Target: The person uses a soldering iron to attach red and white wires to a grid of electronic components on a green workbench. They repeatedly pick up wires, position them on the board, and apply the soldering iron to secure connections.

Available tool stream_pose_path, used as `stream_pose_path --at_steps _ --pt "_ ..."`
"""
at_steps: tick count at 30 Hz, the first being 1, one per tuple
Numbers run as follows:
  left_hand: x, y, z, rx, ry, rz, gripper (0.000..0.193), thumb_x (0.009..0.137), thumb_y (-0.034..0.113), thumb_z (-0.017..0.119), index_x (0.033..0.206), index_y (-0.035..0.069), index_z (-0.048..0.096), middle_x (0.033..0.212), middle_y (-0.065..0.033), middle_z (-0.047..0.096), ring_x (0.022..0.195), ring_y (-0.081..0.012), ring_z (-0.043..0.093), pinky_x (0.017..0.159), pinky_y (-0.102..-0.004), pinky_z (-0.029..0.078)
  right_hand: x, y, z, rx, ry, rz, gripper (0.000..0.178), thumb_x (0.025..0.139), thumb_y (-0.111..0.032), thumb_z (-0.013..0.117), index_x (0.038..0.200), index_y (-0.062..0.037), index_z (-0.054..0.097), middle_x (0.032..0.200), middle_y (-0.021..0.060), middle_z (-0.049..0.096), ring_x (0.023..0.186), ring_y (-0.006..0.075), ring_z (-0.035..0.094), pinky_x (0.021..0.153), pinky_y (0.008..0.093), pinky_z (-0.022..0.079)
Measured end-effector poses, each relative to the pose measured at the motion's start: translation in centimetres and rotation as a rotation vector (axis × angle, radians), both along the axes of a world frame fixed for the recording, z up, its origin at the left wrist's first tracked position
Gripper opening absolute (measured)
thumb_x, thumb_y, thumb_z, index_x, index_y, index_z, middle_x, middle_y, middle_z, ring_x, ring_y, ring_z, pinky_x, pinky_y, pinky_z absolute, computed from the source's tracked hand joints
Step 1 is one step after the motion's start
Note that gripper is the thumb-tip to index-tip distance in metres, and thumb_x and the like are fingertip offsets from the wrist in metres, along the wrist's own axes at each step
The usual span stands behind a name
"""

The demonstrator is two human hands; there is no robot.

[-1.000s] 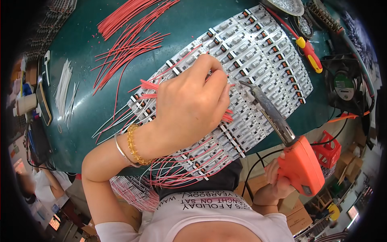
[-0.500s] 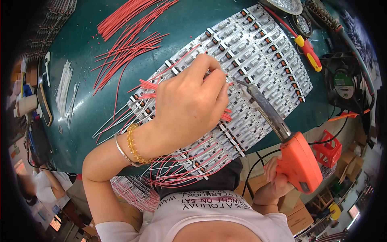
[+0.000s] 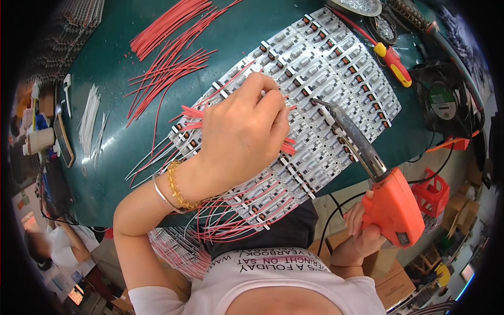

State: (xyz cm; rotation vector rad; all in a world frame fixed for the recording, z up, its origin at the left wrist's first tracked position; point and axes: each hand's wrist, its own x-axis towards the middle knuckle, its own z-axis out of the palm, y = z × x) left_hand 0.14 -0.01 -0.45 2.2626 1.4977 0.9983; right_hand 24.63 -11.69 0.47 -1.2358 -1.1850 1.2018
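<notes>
My left hand (image 3: pixel 242 128) is closed around a bunch of cut red wires (image 3: pixel 193 112), whose ends stick out on both sides of the palm. It rests over a large panel of small white circuit boards (image 3: pixel 310 152), hiding part of it. My right hand (image 3: pixel 363 231) grips a soldering iron with an orange pistol handle (image 3: pixel 395 207). The iron's dark bent tip lies over the panel, just right of my left fingertips, apart from them; whether it touches a board I cannot tell. Red and white wires (image 3: pixel 247 207) trail off the panel's near-left edge.
Piles of red wires (image 3: pixel 173 26) and white wires (image 3: pixel 89 118) lie on the green table (image 3: pixel 113 63). At the right are a red-and-yellow screwdriver (image 3: pixel 395 65), a metal dish (image 3: pixel 362 5), a coiled iron stand (image 3: pixel 407 13) and a black fan (image 3: pixel 443 100). Another person (image 3: pixel 65 241) sits at lower left.
The soldering iron's tip has shifted slightly right across the panel, away from my left fingertips. My left hand still holds the red wires. The whole view has shifted a little.
</notes>
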Motion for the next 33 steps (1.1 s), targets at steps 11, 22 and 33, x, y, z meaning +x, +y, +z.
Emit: stream_pose_path --at_steps 11,22,33 --pt "0.3 -0.8 1.1 -0.129 -0.078 -0.023 0.011 0.075 -0.001 0.071 0.080 0.000 0.062 0.093 -0.0085 0.060 0.067 -0.0167 0.062 0.056 -0.0275 0.049 0.8 -1.2 -0.3 -0.028 0.007 -0.016 0.082 0.084 -0.059 0.062 0.121 0.0123 0.044 0.046 -0.0016 0.044 0.036 0.0094 0.041 0.040 0.0232 0.038" --pt "0.9 -1.1 0.3 -0.012 0.000 0.002 0.013 0.073 -0.002 0.072 0.077 0.001 0.059 0.090 -0.0065 0.060 0.059 -0.0161 0.062 0.050 -0.0271 0.048 2.7 -3.6 -2.8 0.023 -0.253 -0.091 0.054 0.082 -0.056 0.067 0.101 -0.0049 0.062 0.090 0.0053 0.056 0.072 0.0194 0.054 0.060 0.0307 0.043" --pt "1.2 -1.0 -0.1 0.038 0.002 0.004 0.014 0.073 -0.001 0.071 0.076 0.002 0.058 0.088 -0.0062 0.060 0.057 -0.0167 0.060 0.048 -0.0283 0.046 0.2 -1.3 -0.5 -0.011 -0.051 -0.047 0.082 0.082 -0.055 0.067 0.120 0.0140 0.044 0.048 -0.0025 0.045 0.037 0.0076 0.042 0.041 0.0229 0.039"
